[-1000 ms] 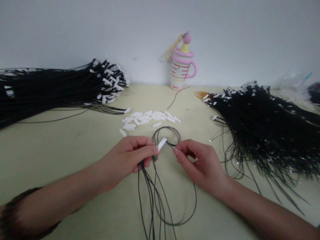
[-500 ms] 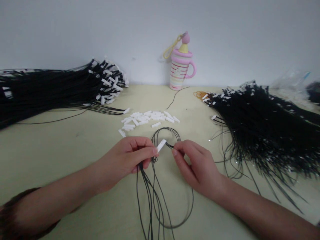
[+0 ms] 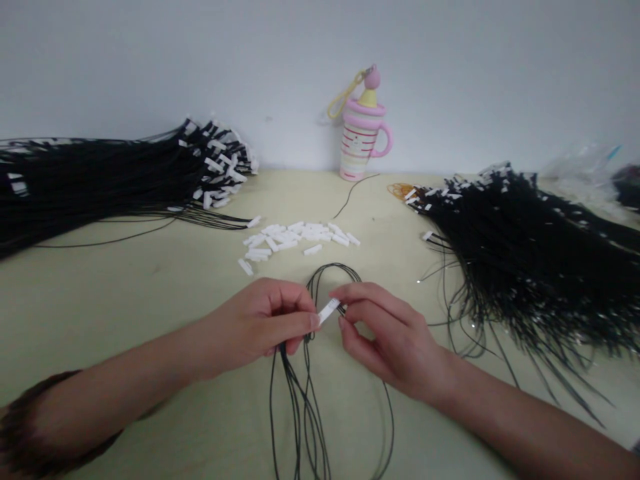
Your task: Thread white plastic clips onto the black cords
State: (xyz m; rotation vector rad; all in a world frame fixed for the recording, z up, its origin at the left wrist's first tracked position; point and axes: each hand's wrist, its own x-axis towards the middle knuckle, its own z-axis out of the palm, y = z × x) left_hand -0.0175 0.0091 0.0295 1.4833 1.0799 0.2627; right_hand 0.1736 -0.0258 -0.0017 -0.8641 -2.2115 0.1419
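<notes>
My left hand (image 3: 280, 317) pinches a white connector housing (image 3: 329, 311) between thumb and fingers, its far end sticking out to the right. Thin black wires (image 3: 295, 393) hang down from under that hand, and more of them loop up behind the housing (image 3: 334, 267). My right hand (image 3: 385, 327) is at the housing's right end, an index fingertip touching it. Wires leave the housing there and run between the right thumb and fingers, partly hidden. Beyond both hands lies a loose pile of white connector housings (image 3: 287, 238).
A thick bundle of black wires with white connectors (image 3: 150, 173) lies at the left. Another big heap of black wires (image 3: 530, 247) fills the right side. At the wall stands a pink striped cup (image 3: 357, 143). Orange rubber bands (image 3: 400, 191) and a clear plastic bag (image 3: 580, 170) are near the right heap.
Both hands have come slightly nearer to me with the connector housing. My right index finger has moved from the wires onto the housing's end. The wire loop has shifted slightly.
</notes>
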